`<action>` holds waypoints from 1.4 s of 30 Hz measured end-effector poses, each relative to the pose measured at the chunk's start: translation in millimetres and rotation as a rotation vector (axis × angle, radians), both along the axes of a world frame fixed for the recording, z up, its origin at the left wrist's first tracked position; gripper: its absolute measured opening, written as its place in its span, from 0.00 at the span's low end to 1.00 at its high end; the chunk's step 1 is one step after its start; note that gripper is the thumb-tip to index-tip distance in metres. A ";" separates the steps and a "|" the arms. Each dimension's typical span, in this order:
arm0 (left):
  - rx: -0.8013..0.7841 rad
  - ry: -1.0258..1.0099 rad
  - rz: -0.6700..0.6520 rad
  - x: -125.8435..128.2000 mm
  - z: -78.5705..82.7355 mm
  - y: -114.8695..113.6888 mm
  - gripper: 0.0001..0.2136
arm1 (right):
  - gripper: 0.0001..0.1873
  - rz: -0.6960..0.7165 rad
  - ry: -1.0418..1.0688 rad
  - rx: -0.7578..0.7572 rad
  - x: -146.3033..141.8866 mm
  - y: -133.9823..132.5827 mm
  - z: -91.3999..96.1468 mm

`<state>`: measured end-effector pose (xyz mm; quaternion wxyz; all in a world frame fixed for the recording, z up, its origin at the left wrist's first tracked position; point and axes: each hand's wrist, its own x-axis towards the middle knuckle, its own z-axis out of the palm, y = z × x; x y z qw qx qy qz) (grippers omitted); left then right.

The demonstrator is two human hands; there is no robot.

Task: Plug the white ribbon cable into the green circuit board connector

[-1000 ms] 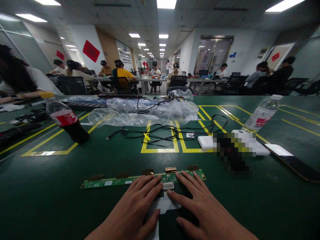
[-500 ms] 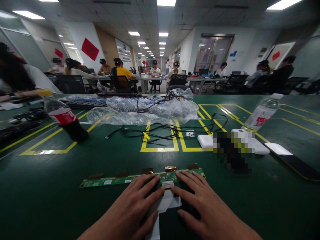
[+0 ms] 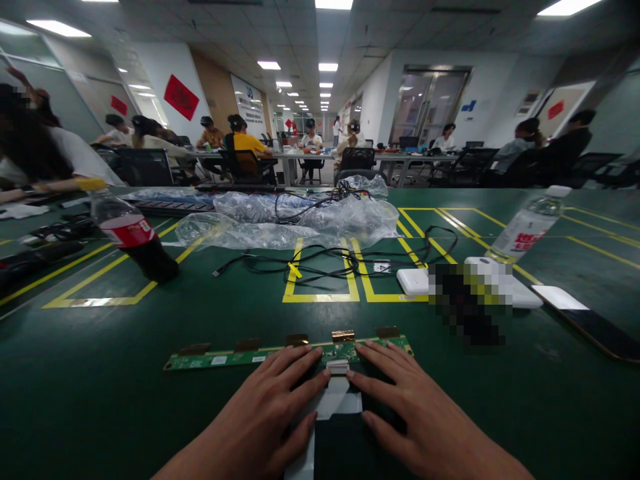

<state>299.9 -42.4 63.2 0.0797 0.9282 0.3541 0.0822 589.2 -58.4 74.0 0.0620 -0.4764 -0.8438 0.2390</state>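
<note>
A long, narrow green circuit board point(image 3: 230, 358) with brown film tabs along its far edge lies crosswise on the green table. My left hand point(image 3: 277, 400) rests with fingers spread, their tips over the board left of a pale connector point(image 3: 337, 367). On the connector's other side, my right hand point(image 3: 405, 400) is stretched out flat the same way. Both index fingertips touch the near corners of the connector. From there a white flat ribbon cable point(image 3: 335, 401) runs toward me between the hands. Parts of the board are hidden under my fingers.
A cola bottle point(image 3: 134, 233) stands at left, a clear-liquid bottle point(image 3: 527, 223) at right. A phone point(image 3: 590, 327) and a small white case point(image 3: 413, 282) lie to the right. Black cable point(image 3: 320, 252) and clear plastic wrap point(image 3: 345, 220) lie beyond the board. People sit at tables behind.
Both hands stay on the board around the connector, with almost no movement. The view has shifted very slightly. At far left, a person's arm is now raised.
</note>
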 end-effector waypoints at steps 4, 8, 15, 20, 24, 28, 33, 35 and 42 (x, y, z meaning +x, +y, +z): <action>-0.035 -0.017 0.008 -2.3 0.2 2.5 0.31 | 0.29 -0.040 -0.025 -0.003 -4.1 -1.7 2.0; -0.088 -0.012 0.004 -2.7 4.1 4.3 0.30 | 0.29 -0.044 -0.046 0.019 -6.8 -3.7 0.4; -0.086 -0.032 -0.001 -3.2 2.6 2.8 0.29 | 0.26 -0.046 -0.051 0.097 -7.5 -5.2 -6.6; -0.073 0.001 0.005 -2.4 3.0 1.7 0.28 | 0.27 -0.041 -0.062 0.112 -7.9 -6.1 -8.6; -0.066 0.036 -0.005 -1.3 4.6 2.4 0.29 | 0.28 -0.046 -0.059 0.131 -8.0 -7.4 -9.5; -0.081 0.058 0.003 -1.9 6.6 2.2 0.28 | 0.28 -0.050 -0.046 0.135 -8.6 -7.2 -7.7; -0.080 0.063 0.026 -0.2 6.8 0.5 0.27 | 0.29 -0.027 -0.047 0.151 -6.4 -6.7 -10.1; -0.067 0.070 0.036 1.7 4.4 -0.1 0.27 | 0.29 -0.013 -0.036 0.165 -4.6 -5.9 -12.5; 0.002 0.127 0.019 -1.0 2.1 -3.4 0.32 | 0.22 -0.033 0.075 0.307 3.1 2.0 -6.3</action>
